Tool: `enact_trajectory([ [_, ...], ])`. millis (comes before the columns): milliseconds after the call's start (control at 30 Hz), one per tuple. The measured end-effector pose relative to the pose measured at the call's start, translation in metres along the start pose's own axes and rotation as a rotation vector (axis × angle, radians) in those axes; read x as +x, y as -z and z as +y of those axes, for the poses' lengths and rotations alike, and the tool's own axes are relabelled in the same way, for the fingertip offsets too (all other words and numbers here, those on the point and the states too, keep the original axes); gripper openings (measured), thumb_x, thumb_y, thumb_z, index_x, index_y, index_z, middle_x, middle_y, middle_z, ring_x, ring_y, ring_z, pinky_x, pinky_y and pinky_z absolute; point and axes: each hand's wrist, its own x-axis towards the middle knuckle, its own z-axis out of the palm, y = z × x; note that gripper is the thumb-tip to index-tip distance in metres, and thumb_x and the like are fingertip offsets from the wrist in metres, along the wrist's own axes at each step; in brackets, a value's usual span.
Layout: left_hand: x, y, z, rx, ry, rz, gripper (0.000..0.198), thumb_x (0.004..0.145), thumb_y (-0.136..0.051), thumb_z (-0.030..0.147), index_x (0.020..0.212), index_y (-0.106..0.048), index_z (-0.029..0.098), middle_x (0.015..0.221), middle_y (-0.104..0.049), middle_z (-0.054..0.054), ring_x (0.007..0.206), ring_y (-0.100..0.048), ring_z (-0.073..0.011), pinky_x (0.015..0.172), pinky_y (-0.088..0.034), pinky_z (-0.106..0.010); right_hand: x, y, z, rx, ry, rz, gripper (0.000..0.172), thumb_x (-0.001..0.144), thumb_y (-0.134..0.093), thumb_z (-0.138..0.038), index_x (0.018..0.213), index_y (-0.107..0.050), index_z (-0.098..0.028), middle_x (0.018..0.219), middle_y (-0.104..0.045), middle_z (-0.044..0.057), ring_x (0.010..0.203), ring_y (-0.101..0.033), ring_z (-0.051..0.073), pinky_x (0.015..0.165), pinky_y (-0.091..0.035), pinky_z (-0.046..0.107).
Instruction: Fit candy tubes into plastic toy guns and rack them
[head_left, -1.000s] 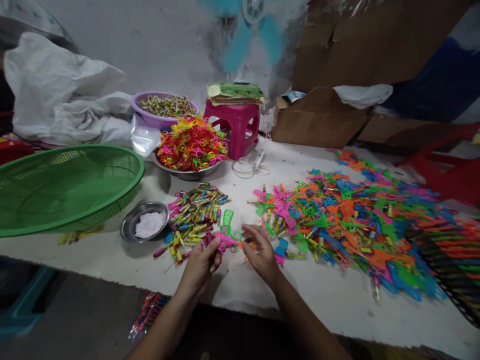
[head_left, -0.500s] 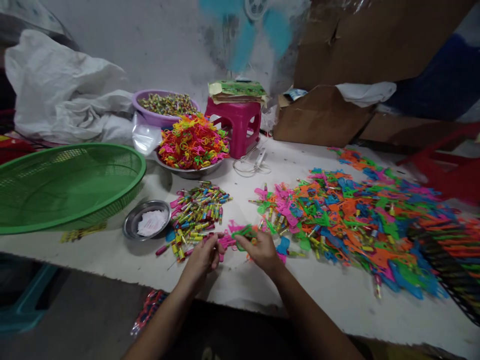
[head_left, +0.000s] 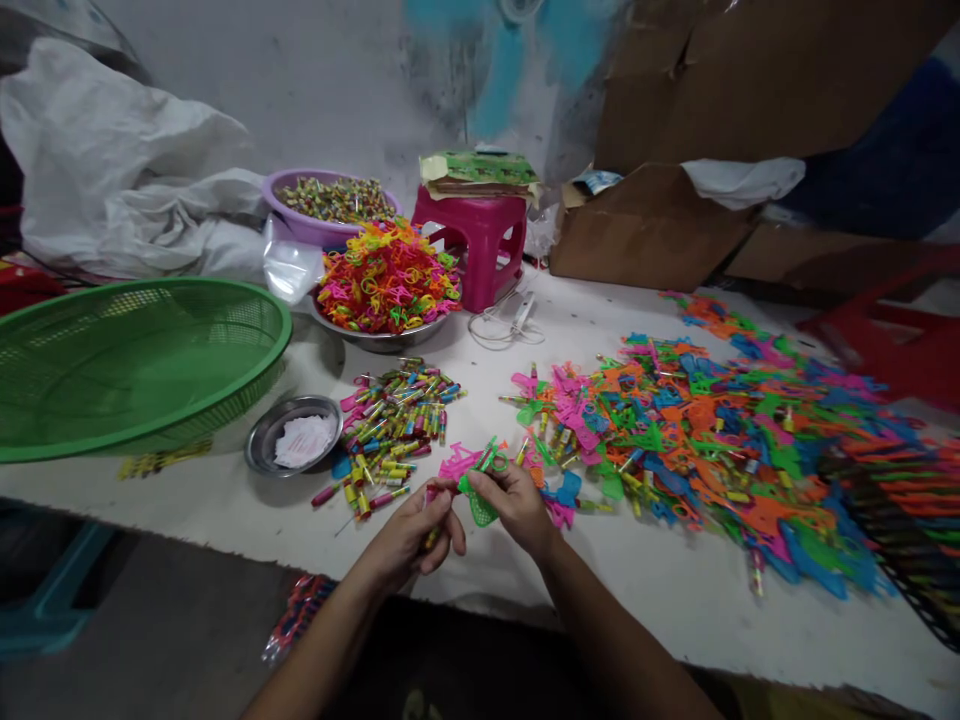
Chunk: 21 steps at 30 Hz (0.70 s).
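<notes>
My right hand [head_left: 517, 505] pinches a green plastic piece [head_left: 482, 505] with a mesh-like flat end, just above the white table. Close by on the left, the fingers of my left hand [head_left: 424, 530] are curled around a small pink-and-yellow tube [head_left: 431, 493], partly hidden by them. The two hands nearly meet over the table. Behind the green piece lies a pink plastic piece [head_left: 457, 462]. Beyond my left hand is a pile of small yellow, pink and blue tubes [head_left: 401, 415]. To the right spreads a big heap of bright plastic pieces [head_left: 690, 420] with tubes among them.
A steel bowl with white paper slips [head_left: 306, 441] stands left of the tubes. Further left is a green basket [head_left: 277, 350]. Behind are a steel basin of colourful clips [head_left: 386, 285], a purple basin [head_left: 274, 215], a pink stool [head_left: 491, 240] and cardboard boxes [head_left: 637, 230].
My left hand has drawn slightly down and turned, so its fingers show more. The green piece has swung from lying sideways to pointing its mesh end downward.
</notes>
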Motion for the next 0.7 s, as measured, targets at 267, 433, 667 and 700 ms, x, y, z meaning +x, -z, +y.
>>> enact_trajectory([
  [267,0.0,0.001,-0.003,-0.041,0.015,0.07,0.034,0.074,-0.053,0.048,0.07,-0.049,0.015,0.047,-0.05,0.006,0.025,-0.025,0.0007,0.028,-0.006,-0.016,-0.002,-0.003,0.004,0.025,-0.014,0.028,0.026,0.072,-0.057,-0.042,0.068,-0.055,-0.016,0.06,-0.052,-0.001,0.056,-0.047,0.011,0.054,-0.04,0.023],
  [433,0.002,0.002,-0.008,-0.016,0.064,0.075,0.043,0.075,-0.046,0.055,0.065,-0.051,0.014,0.031,-0.035,0.009,0.024,-0.018,-0.001,0.03,-0.004,-0.018,-0.003,0.0,0.011,-0.07,0.018,0.081,0.028,0.072,-0.056,-0.043,0.064,-0.053,-0.016,0.055,-0.048,-0.002,0.05,-0.043,0.009,0.047,-0.037,0.021],
  [667,0.006,-0.01,-0.013,0.045,-0.034,0.128,0.037,0.072,-0.052,0.05,0.064,-0.045,0.015,0.046,-0.049,0.006,0.028,-0.026,0.0002,0.032,-0.014,-0.016,-0.01,-0.02,0.016,-0.345,0.123,0.274,0.029,0.076,-0.05,-0.039,0.057,-0.05,-0.017,0.051,-0.046,-0.002,0.049,-0.042,0.01,0.049,-0.036,0.022],
  [700,0.008,-0.011,-0.014,0.074,-0.022,0.122,0.037,0.072,-0.052,0.051,0.067,-0.046,0.015,0.051,-0.053,0.004,0.029,-0.031,-0.0008,0.031,-0.016,-0.015,-0.009,-0.017,0.016,-0.377,0.117,0.292,0.029,0.076,-0.05,-0.039,0.056,-0.049,-0.018,0.05,-0.046,-0.002,0.049,-0.042,0.01,0.049,-0.036,0.022],
])
